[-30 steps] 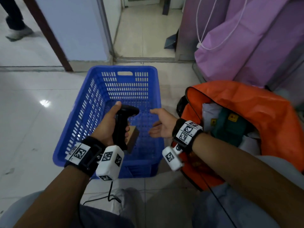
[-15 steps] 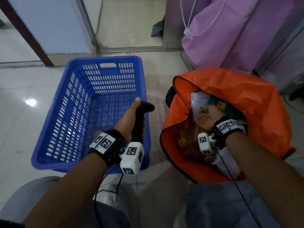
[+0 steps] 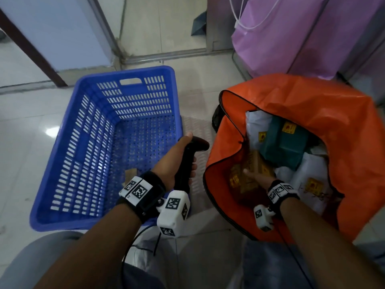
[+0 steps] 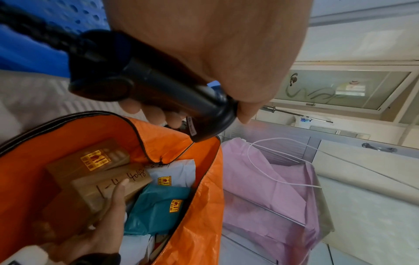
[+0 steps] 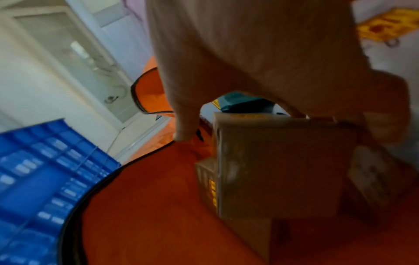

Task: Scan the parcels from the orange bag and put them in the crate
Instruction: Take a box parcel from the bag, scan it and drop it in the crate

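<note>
A blue slatted crate [image 3: 62, 163] stands on the floor at the left, with a small brown parcel [image 3: 130, 174] lying on its bottom. The open orange bag [image 3: 312, 105] at the right holds brown boxes, a teal parcel [image 3: 283, 144] and white mailers [image 3: 258, 124]. My left hand [image 3: 177, 157] grips a black handheld scanner [image 3: 187, 161] upright between crate and bag. Inside the bag, my right hand [image 3: 256, 177] grips a brown cardboard box [image 4: 108, 186] with handwriting on it. The thumb is at one side of this box [image 5: 278, 170] and the fingers curl round the other.
Purple plastic bags [image 3: 291, 38] lean against a cabinet behind the orange bag. The scanner's cable [image 3: 133, 245] trails down over my lap. A door frame and metal threshold [image 3: 166, 55] lie beyond the crate. A second brown box [image 4: 86, 161] sits beside the gripped one.
My right hand left the crate, went into the orange bag and took hold of a brown box. The left hand carried the scanner rightward off the crate.
</note>
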`<state>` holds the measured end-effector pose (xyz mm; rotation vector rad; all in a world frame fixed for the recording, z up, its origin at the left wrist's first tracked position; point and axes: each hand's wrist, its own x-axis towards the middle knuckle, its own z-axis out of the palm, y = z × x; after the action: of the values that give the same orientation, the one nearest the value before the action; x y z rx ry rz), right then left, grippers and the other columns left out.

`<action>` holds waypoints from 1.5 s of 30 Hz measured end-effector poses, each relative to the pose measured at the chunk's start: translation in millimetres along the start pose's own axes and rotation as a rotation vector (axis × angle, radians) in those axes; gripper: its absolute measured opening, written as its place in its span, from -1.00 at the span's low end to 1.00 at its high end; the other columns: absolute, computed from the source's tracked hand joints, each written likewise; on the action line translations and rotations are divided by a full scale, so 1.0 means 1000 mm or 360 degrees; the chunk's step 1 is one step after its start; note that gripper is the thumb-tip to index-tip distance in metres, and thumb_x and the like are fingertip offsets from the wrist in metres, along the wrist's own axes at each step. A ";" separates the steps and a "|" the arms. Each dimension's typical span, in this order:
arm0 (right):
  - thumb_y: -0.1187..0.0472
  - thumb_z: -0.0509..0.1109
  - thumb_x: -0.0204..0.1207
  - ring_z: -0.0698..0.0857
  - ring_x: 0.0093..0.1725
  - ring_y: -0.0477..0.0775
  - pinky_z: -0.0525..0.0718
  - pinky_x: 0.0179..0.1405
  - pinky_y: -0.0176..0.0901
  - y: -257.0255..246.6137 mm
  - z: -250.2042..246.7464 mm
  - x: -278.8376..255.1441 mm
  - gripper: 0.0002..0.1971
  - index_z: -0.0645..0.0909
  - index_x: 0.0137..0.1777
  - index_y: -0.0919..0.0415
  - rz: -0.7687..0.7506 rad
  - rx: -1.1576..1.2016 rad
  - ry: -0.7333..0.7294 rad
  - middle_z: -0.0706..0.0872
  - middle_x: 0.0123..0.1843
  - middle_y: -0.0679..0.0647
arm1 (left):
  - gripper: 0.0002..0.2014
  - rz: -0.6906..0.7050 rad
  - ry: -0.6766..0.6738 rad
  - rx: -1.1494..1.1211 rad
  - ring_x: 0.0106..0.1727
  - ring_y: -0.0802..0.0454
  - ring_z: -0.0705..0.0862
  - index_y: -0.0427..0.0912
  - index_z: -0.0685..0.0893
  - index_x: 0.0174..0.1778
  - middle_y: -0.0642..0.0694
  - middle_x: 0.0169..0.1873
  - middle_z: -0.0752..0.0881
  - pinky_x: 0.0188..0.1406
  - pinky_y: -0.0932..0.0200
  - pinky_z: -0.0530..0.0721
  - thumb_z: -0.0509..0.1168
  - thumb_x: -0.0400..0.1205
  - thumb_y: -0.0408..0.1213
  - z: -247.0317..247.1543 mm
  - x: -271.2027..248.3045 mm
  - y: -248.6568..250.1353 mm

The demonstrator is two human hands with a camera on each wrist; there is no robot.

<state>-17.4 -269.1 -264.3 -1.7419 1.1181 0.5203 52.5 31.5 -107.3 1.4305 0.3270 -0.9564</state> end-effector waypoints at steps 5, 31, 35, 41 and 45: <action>0.15 0.58 0.52 0.62 0.43 0.40 0.56 0.50 0.21 0.004 0.006 -0.005 -0.40 0.55 0.52 0.36 0.0051 0.0271 -0.0191 0.63 0.46 0.33 | -0.26 -0.0007 0.0024 0.0009 -0.42 -0.10 0.58 -0.25 0.62 0.01 -0.16 -0.34 0.58 -0.43 0.09 0.57 0.27 0.56 0.51 -0.006 -0.006 0.003; -0.38 0.25 0.54 0.64 0.48 0.41 0.55 0.42 0.35 -0.130 0.003 -0.217 -0.32 0.61 0.55 -0.01 -0.0548 0.0912 -0.1053 0.69 0.48 0.27 | -0.23 0.0552 -0.0226 -0.0221 -0.39 -0.17 0.52 -0.29 0.66 -0.06 -0.20 -0.34 0.57 -0.41 0.06 0.54 0.21 0.59 0.51 -0.088 -0.132 0.027; -0.38 0.31 0.51 0.64 0.48 0.38 0.38 0.59 0.38 -0.136 0.031 -0.203 -0.36 0.71 0.43 -0.01 -0.0481 0.0920 -0.0977 0.74 0.42 0.25 | -0.24 0.0444 -0.0181 -0.0259 -0.42 -0.14 0.50 -0.27 0.66 -0.14 -0.18 -0.38 0.55 -0.46 0.08 0.51 0.22 0.57 0.52 -0.095 -0.131 0.021; -0.40 0.21 0.59 0.63 0.49 0.41 0.31 0.62 0.44 -0.146 0.045 -0.183 -0.42 0.76 0.36 -0.07 -0.0441 0.0868 -0.1137 0.75 0.41 0.27 | -0.23 0.0306 -0.0141 -0.0106 -0.48 -0.12 0.53 -0.25 0.66 -0.16 -0.18 -0.43 0.57 -0.51 0.13 0.53 0.18 0.58 0.53 -0.087 -0.114 0.022; -0.42 0.24 0.56 0.63 0.49 0.43 0.27 0.63 0.49 -0.150 0.047 -0.175 -0.38 0.75 0.38 -0.03 -0.0421 0.0859 -0.1128 0.74 0.41 0.26 | -0.25 0.0326 -0.0097 -0.0116 -0.49 -0.12 0.52 -0.24 0.66 -0.22 -0.17 -0.44 0.56 -0.53 0.15 0.52 0.18 0.58 0.52 -0.090 -0.109 0.029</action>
<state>33.1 -131.7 -80.6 -1.0694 0.4493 0.5447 38.4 149.6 -26.0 1.3371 0.1648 -0.8112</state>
